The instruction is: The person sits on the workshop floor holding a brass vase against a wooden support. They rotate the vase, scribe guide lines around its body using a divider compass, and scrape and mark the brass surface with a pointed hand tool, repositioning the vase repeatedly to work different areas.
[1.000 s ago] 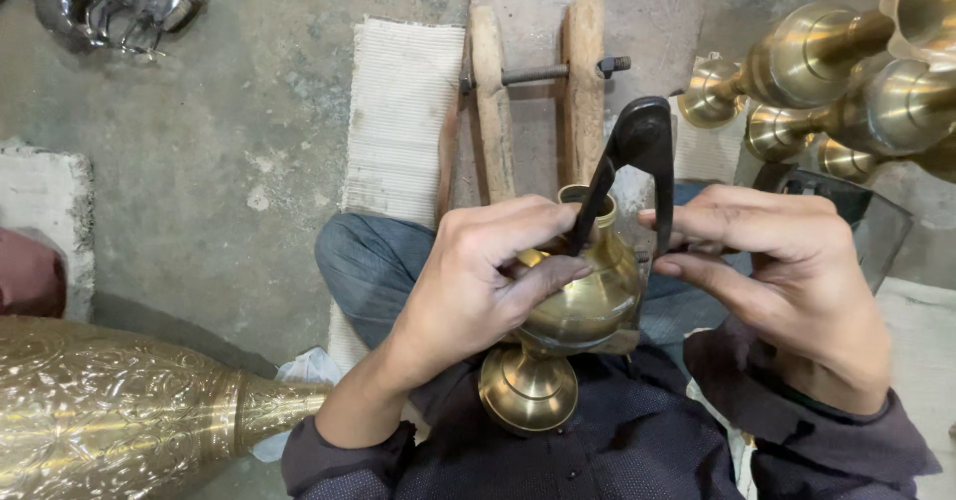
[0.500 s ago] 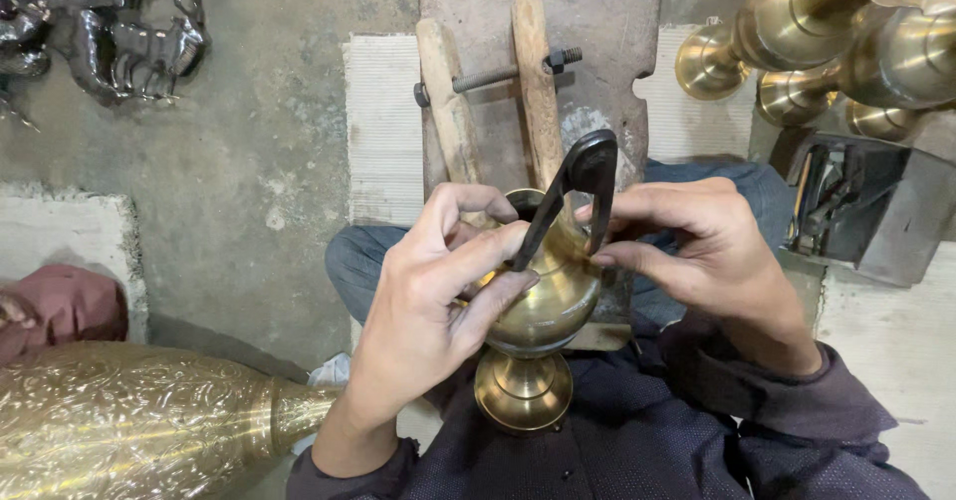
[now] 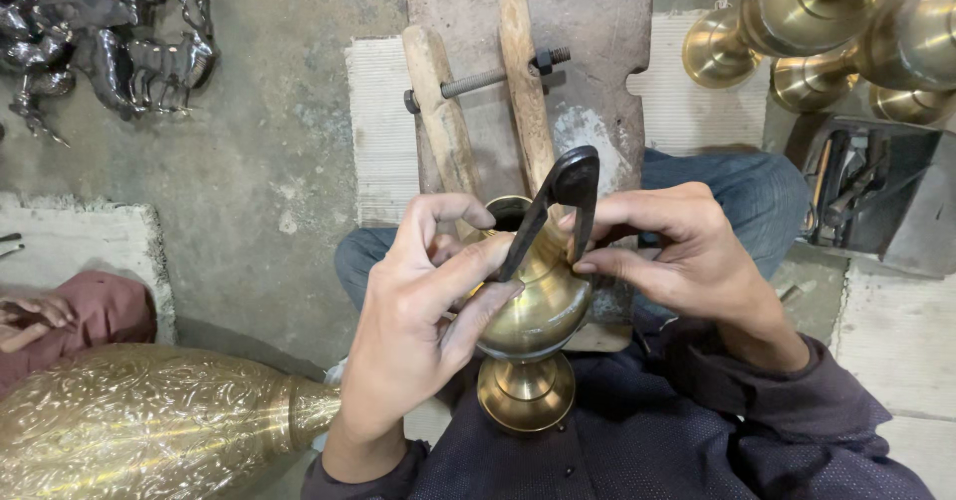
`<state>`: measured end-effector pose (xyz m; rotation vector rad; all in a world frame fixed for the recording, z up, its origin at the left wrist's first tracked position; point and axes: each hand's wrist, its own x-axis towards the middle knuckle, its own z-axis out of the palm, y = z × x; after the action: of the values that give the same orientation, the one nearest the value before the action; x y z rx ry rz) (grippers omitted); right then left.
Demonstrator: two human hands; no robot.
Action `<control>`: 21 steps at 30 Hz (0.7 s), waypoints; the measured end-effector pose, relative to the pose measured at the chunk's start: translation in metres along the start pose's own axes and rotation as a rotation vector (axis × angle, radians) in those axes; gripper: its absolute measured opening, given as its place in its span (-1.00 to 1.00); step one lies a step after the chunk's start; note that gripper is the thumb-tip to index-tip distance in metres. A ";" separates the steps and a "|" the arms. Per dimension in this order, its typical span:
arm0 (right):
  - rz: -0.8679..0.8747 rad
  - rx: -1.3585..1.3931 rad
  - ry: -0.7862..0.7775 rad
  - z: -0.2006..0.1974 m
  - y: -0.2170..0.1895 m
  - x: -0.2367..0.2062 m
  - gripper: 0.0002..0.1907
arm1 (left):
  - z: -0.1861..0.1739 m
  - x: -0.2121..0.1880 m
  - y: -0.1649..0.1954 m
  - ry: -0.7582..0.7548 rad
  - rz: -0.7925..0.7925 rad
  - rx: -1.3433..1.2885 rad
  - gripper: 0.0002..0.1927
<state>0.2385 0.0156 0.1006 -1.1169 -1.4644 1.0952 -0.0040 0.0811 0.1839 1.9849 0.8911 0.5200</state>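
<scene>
**Two hands working a dark caliper at the mouth of a brass vase**

Nearest the camera, the person's dark dotted shirt [image 3: 637, 440] is filling the lower edge, and the round foot of a brass vase [image 3: 533, 306] is sitting just above it, in the lap. The vase is lying tipped away from the viewer, mouth pointing toward the far side.

The left hand [image 3: 423, 311] is wrapping the vase's belly from the left, fingers curled and pressing on the metal, with thumb and forefinger rising toward the rim. The right hand [image 3: 687, 261] is coming in from the right, its fingertips pinching one leg of a black caliper-like tool [image 3: 558, 206], whose other leg is slanting down across the mouth of the vase and touching the left forefinger.

Beyond the hands, blue-jeaned knees are showing on both sides, and a wooden clamp [image 3: 483, 102] of two slats joined by a threaded bolt is resting on a stone slab.

To the lower left, a large engraved brass vessel [image 3: 149, 420] is lying on its side, with another person's hand and reddish sleeve [image 3: 70, 311] just above it. At the upper right, several plain brass vases [image 3: 827, 22] are lying clustered above a dark metal box [image 3: 876, 201]. A silvery metal casting [image 3: 100, 32] is sitting at the upper left on the concrete floor [image 3: 259, 161].
</scene>
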 end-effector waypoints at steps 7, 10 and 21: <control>0.000 -0.046 -0.014 0.000 -0.006 0.002 -0.77 | -0.001 0.000 -0.001 -0.003 0.012 0.015 -0.62; -0.005 -0.073 -0.013 0.002 -0.007 0.002 -0.77 | -0.001 -0.001 -0.001 -0.003 0.016 0.006 -0.61; 0.009 -0.157 0.037 0.007 -0.010 0.001 -0.74 | 0.001 -0.002 -0.002 -0.008 0.000 -0.018 -0.62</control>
<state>0.2299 0.0138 0.1095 -1.2478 -1.5385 0.9736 -0.0055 0.0799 0.1821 1.9691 0.8783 0.5183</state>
